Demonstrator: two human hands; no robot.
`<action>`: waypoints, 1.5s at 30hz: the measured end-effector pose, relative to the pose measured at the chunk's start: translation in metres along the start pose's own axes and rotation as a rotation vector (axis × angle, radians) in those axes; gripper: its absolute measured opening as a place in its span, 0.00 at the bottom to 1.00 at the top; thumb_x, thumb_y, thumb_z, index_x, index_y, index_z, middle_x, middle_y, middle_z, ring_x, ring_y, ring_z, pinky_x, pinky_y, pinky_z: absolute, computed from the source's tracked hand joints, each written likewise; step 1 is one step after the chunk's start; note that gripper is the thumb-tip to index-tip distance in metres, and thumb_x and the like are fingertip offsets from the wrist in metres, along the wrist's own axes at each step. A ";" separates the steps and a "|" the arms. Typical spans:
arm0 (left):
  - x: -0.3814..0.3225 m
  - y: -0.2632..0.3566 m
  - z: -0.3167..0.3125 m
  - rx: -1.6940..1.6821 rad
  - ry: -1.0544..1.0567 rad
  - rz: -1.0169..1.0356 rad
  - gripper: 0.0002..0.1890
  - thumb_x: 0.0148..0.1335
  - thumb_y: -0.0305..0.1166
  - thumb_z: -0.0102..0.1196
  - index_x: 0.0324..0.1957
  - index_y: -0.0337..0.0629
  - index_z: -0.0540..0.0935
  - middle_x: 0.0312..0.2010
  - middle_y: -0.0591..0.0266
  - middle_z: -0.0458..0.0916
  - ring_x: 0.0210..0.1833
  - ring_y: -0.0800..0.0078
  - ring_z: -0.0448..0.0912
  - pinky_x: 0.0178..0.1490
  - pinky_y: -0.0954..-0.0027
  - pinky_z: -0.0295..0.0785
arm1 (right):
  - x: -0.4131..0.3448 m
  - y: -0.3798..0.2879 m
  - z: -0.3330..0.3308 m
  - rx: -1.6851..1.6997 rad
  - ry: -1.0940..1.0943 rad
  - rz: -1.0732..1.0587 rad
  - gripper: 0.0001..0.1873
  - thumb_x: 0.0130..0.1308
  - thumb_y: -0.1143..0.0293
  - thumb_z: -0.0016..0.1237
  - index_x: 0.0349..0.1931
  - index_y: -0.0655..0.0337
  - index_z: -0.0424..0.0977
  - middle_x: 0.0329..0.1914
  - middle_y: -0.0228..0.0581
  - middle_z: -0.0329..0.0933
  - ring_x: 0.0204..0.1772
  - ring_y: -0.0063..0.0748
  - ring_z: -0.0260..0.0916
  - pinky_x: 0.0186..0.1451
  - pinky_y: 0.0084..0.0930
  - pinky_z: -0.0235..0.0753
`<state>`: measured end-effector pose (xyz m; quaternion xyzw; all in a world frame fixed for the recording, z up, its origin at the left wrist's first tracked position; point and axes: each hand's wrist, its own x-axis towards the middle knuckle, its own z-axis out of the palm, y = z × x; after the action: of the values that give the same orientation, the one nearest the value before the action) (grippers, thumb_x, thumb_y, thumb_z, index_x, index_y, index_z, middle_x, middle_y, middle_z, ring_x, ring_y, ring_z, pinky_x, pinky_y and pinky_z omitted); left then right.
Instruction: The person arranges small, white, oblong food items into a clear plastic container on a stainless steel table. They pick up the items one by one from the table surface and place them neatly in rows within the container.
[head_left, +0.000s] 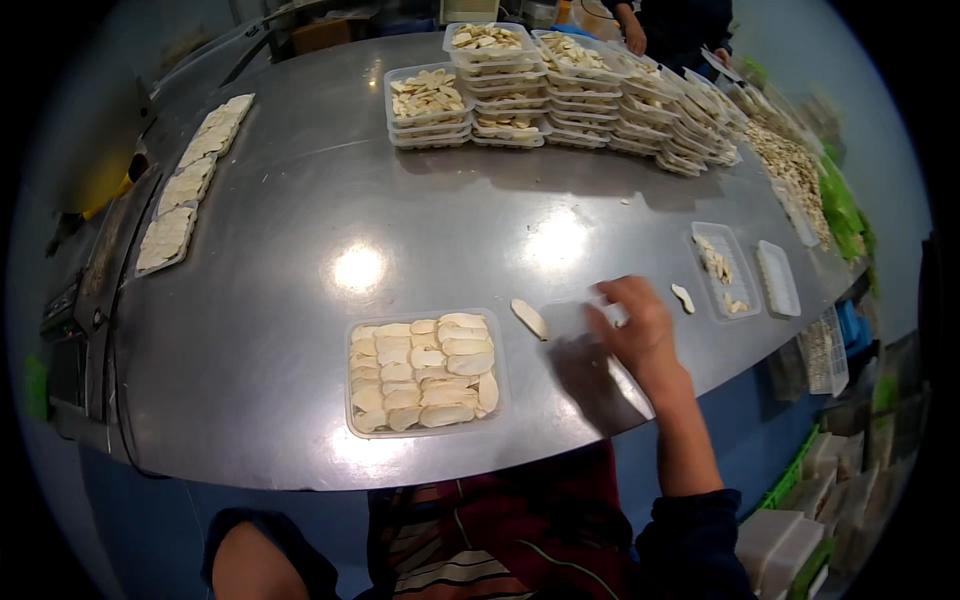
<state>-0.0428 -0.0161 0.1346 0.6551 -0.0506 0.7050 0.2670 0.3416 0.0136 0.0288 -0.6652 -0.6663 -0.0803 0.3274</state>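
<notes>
Over the steel table my right hand (637, 322) hangs with curled fingers, to the right of a pale dried slice (529, 319); whether it holds anything cannot be made out. Another slice (682, 298) lies on its other side. In front of me a clear plastic tray (504, 375) holds overlapping rows of cream-coloured slices (424, 375). Farther right, a clear tray (739, 259) contains a few loose pieces (716, 262), and a white tray (780, 277) stands beside it. My left hand is out of view; only the left forearm shows at the bottom.
Stacked trays of slices (510, 97) line the far side, where a co-worker's hand (635, 36) shows. Three filled trays (166, 236) stand in a row at the left. A loose heap of slices (791, 169) lies at the right beside a green bag (841, 202).
</notes>
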 end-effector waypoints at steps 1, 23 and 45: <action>0.000 0.001 0.000 0.003 0.000 0.002 0.16 0.70 0.35 0.42 0.49 0.32 0.74 0.21 0.67 0.68 0.21 0.79 0.65 0.25 0.78 0.60 | -0.004 0.028 -0.008 -0.106 0.045 0.070 0.12 0.52 0.74 0.62 0.38 0.64 0.78 0.35 0.45 0.77 0.36 0.41 0.78 0.38 0.32 0.78; 0.004 0.014 0.023 0.034 -0.048 0.058 0.18 0.72 0.36 0.39 0.50 0.29 0.73 0.20 0.67 0.67 0.21 0.79 0.64 0.25 0.77 0.59 | -0.043 0.032 -0.053 0.220 -0.159 0.567 0.10 0.59 0.70 0.51 0.33 0.70 0.78 0.16 0.41 0.73 0.21 0.23 0.69 0.27 0.23 0.69; -0.128 -0.073 -0.067 0.806 0.667 -0.979 0.11 0.73 0.33 0.44 0.49 0.36 0.74 0.17 0.71 0.67 0.21 0.85 0.63 0.26 0.81 0.58 | -0.050 0.036 -0.058 0.237 -0.481 0.137 0.06 0.49 0.73 0.59 0.27 0.61 0.76 0.32 0.40 0.75 0.46 0.43 0.70 0.51 0.35 0.74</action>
<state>-0.0704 0.0341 -0.0163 0.3999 0.5979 0.6307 0.2911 0.3898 -0.0557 0.0349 -0.6656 -0.6831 0.1810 0.2399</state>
